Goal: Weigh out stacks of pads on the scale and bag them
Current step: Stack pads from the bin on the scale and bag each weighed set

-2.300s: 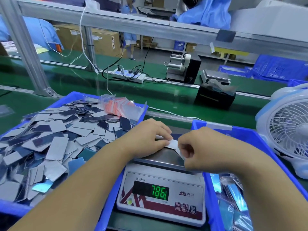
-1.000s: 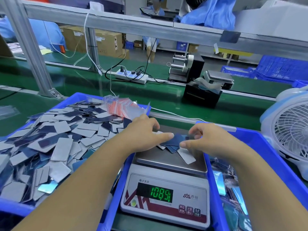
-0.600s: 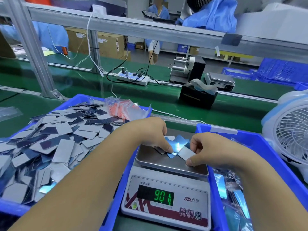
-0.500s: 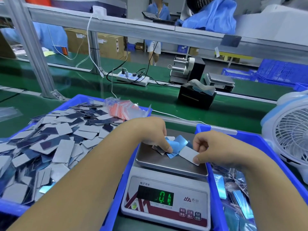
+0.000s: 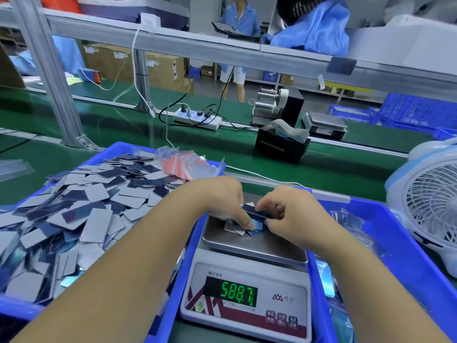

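Observation:
A white digital scale (image 5: 247, 290) stands between two blue bins, its green display reading 588.7. On its steel pan (image 5: 254, 243) lie a few pads (image 5: 235, 229), grey and blue. My left hand (image 5: 222, 201) rests curled over them, thumb pressing on the pile. My right hand (image 5: 289, 211) pinches a dark blue pad (image 5: 254, 212) held edge-up just above the pile. The left blue bin (image 5: 173, 280) is heaped with several loose grey and blue pads (image 5: 81, 214). A bundle of clear bags with red strips (image 5: 183, 162) lies at that bin's far corner.
The right blue bin (image 5: 408, 256) holds bagged pads (image 5: 326, 276). A white fan (image 5: 432, 204) stands at the right. Behind runs a green conveyor (image 5: 222, 144) with a power strip (image 5: 197, 118), a black box (image 5: 282, 144), a label dispenser (image 5: 277, 105) and a second scale (image 5: 324, 125).
Both hands have drawn closer together over the pan. The pad in my right hand went from lying flat to edge-up. The display changed from 0.1 to 588.7.

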A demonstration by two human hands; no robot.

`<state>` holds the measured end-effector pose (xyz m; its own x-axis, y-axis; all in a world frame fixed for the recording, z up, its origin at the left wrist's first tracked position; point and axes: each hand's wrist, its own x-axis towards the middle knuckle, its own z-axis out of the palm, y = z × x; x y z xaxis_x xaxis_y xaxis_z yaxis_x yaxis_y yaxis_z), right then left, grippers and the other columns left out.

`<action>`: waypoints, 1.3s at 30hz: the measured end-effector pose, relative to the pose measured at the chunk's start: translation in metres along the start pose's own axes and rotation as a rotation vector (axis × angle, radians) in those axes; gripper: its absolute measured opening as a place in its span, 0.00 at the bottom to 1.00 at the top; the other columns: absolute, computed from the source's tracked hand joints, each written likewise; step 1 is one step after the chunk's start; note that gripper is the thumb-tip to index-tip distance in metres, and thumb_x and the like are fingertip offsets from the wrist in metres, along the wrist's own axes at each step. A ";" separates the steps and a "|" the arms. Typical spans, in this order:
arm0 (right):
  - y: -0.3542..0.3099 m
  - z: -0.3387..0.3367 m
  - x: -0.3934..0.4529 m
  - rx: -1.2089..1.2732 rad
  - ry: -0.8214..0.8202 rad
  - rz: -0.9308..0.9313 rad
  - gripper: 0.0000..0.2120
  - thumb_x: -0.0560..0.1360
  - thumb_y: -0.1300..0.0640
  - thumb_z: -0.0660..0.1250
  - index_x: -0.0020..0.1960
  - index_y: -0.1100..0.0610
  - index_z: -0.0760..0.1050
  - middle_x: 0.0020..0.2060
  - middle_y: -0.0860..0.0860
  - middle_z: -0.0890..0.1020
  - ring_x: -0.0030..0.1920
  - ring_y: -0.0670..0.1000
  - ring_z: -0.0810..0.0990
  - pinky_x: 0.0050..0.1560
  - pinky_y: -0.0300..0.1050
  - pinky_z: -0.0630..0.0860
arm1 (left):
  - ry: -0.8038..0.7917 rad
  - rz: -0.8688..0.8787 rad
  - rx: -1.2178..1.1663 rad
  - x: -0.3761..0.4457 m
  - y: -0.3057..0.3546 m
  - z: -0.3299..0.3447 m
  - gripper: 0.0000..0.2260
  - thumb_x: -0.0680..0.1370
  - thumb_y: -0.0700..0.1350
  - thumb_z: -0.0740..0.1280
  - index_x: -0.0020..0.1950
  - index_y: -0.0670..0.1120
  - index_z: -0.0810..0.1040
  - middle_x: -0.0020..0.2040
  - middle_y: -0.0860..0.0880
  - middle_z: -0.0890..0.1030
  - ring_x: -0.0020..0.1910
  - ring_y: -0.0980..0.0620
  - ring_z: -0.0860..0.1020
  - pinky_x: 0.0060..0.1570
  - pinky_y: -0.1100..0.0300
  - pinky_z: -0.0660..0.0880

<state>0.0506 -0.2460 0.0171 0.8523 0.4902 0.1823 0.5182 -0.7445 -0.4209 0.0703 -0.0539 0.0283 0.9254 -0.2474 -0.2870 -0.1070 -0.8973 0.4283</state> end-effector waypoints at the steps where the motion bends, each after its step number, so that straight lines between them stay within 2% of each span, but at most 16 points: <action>1: 0.002 -0.002 -0.001 0.041 -0.041 0.004 0.15 0.67 0.64 0.73 0.49 0.48 0.83 0.41 0.45 0.77 0.36 0.43 0.76 0.44 0.41 0.76 | 0.007 0.006 -0.008 0.000 -0.001 0.000 0.31 0.68 0.63 0.77 0.55 0.38 0.79 0.39 0.48 0.73 0.35 0.49 0.68 0.33 0.57 0.63; 3: 0.006 -0.005 -0.003 0.127 -0.098 0.006 0.13 0.68 0.58 0.76 0.50 0.46 0.84 0.42 0.44 0.78 0.39 0.43 0.78 0.44 0.38 0.76 | 0.026 0.021 -0.005 0.000 -0.003 0.000 0.31 0.67 0.63 0.77 0.55 0.38 0.79 0.40 0.48 0.72 0.35 0.50 0.68 0.33 0.57 0.63; 6: 0.008 0.000 -0.001 0.125 -0.046 0.011 0.02 0.71 0.52 0.75 0.42 0.45 0.83 0.39 0.44 0.79 0.40 0.42 0.77 0.41 0.36 0.73 | 0.040 0.034 0.014 0.001 -0.003 0.001 0.26 0.67 0.63 0.77 0.51 0.43 0.78 0.43 0.49 0.72 0.38 0.50 0.68 0.38 0.57 0.65; 9: 0.012 0.006 0.006 0.046 0.045 0.074 0.09 0.69 0.49 0.76 0.38 0.47 0.76 0.37 0.43 0.78 0.38 0.41 0.74 0.38 0.36 0.68 | 0.046 0.051 0.036 0.001 -0.004 0.001 0.24 0.67 0.67 0.75 0.51 0.52 0.75 0.44 0.53 0.73 0.40 0.51 0.71 0.43 0.60 0.67; 12: 0.023 0.002 0.008 -0.009 0.001 0.173 0.16 0.66 0.42 0.76 0.48 0.44 0.73 0.46 0.41 0.76 0.47 0.39 0.74 0.43 0.35 0.68 | 0.022 0.024 0.047 -0.005 -0.004 -0.003 0.32 0.66 0.71 0.72 0.61 0.52 0.76 0.49 0.59 0.76 0.48 0.58 0.76 0.45 0.59 0.73; 14: 0.025 0.001 0.008 -0.017 -0.101 0.239 0.23 0.67 0.38 0.74 0.57 0.44 0.74 0.52 0.42 0.76 0.52 0.43 0.76 0.49 0.39 0.71 | -0.024 0.005 0.086 -0.009 -0.005 -0.006 0.32 0.67 0.70 0.73 0.61 0.50 0.77 0.53 0.54 0.79 0.51 0.54 0.77 0.49 0.56 0.75; 15: 0.025 0.000 0.009 -0.016 -0.124 0.254 0.23 0.67 0.37 0.74 0.57 0.45 0.75 0.52 0.42 0.77 0.52 0.44 0.77 0.49 0.39 0.73 | -0.042 -0.003 0.114 -0.010 -0.004 -0.007 0.29 0.67 0.68 0.74 0.59 0.50 0.78 0.54 0.52 0.80 0.49 0.53 0.78 0.46 0.56 0.74; 17: 0.023 0.001 0.009 -0.010 -0.144 0.250 0.19 0.66 0.38 0.75 0.52 0.45 0.77 0.46 0.41 0.80 0.47 0.42 0.79 0.42 0.34 0.73 | -0.056 -0.014 0.164 -0.011 -0.002 -0.007 0.24 0.68 0.64 0.76 0.55 0.48 0.81 0.52 0.48 0.82 0.42 0.52 0.77 0.38 0.57 0.71; 19: 0.022 0.000 0.010 -0.001 -0.150 0.262 0.17 0.64 0.39 0.76 0.45 0.47 0.78 0.39 0.42 0.81 0.37 0.38 0.77 0.33 0.32 0.71 | -0.061 -0.031 0.187 -0.013 0.001 -0.006 0.23 0.68 0.62 0.77 0.53 0.47 0.81 0.50 0.47 0.82 0.38 0.51 0.74 0.32 0.58 0.68; 22: 0.022 0.000 0.009 0.029 -0.151 0.298 0.19 0.62 0.39 0.78 0.42 0.49 0.77 0.35 0.44 0.80 0.30 0.38 0.74 0.32 0.36 0.70 | -0.063 -0.053 0.187 -0.016 0.004 -0.008 0.24 0.67 0.62 0.77 0.53 0.47 0.78 0.44 0.51 0.79 0.35 0.52 0.72 0.29 0.59 0.65; 24: 0.021 0.001 0.008 0.058 -0.136 0.301 0.19 0.61 0.40 0.79 0.42 0.48 0.76 0.35 0.43 0.80 0.30 0.38 0.74 0.31 0.34 0.71 | -0.052 -0.032 0.177 -0.016 0.004 -0.008 0.23 0.67 0.61 0.78 0.50 0.49 0.74 0.44 0.54 0.77 0.36 0.54 0.72 0.30 0.58 0.65; 27: 0.018 0.001 0.008 0.131 -0.125 0.295 0.17 0.61 0.44 0.80 0.42 0.48 0.76 0.37 0.42 0.82 0.34 0.39 0.79 0.36 0.36 0.76 | -0.018 0.021 0.139 -0.015 0.003 -0.005 0.22 0.66 0.58 0.79 0.44 0.54 0.67 0.43 0.56 0.75 0.38 0.55 0.72 0.33 0.57 0.66; 31: 0.015 0.002 0.006 0.212 -0.109 0.263 0.16 0.63 0.48 0.80 0.45 0.45 0.76 0.37 0.38 0.81 0.32 0.36 0.76 0.29 0.28 0.70 | 0.045 0.092 0.052 -0.014 0.000 0.000 0.22 0.67 0.54 0.79 0.45 0.55 0.65 0.44 0.56 0.75 0.37 0.56 0.73 0.32 0.58 0.65; 34: 0.012 0.002 0.004 0.269 -0.113 0.250 0.18 0.64 0.50 0.79 0.49 0.39 0.75 0.39 0.39 0.82 0.37 0.37 0.79 0.32 0.27 0.70 | 0.074 0.149 -0.058 -0.013 -0.004 0.007 0.21 0.68 0.50 0.78 0.47 0.57 0.66 0.46 0.55 0.77 0.37 0.57 0.75 0.33 0.58 0.69; 36: 0.011 0.001 0.004 0.236 -0.066 0.191 0.13 0.66 0.52 0.78 0.44 0.40 0.78 0.36 0.40 0.82 0.35 0.39 0.78 0.32 0.28 0.70 | 0.107 0.208 -0.155 -0.013 -0.003 0.007 0.21 0.69 0.47 0.78 0.48 0.58 0.66 0.48 0.54 0.79 0.37 0.55 0.76 0.37 0.56 0.74; 39: 0.011 0.000 0.005 0.210 0.072 0.123 0.08 0.66 0.55 0.76 0.39 0.45 0.78 0.31 0.39 0.80 0.30 0.39 0.73 0.31 0.31 0.68 | 0.156 0.296 -0.254 -0.011 -0.002 0.003 0.20 0.70 0.43 0.76 0.49 0.57 0.66 0.49 0.52 0.77 0.37 0.54 0.74 0.39 0.55 0.75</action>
<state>0.0603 -0.2513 0.0132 0.9147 0.3629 0.1779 0.3908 -0.6822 -0.6179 0.0588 -0.0501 0.0276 0.9141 -0.4053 0.0055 -0.3021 -0.6721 0.6761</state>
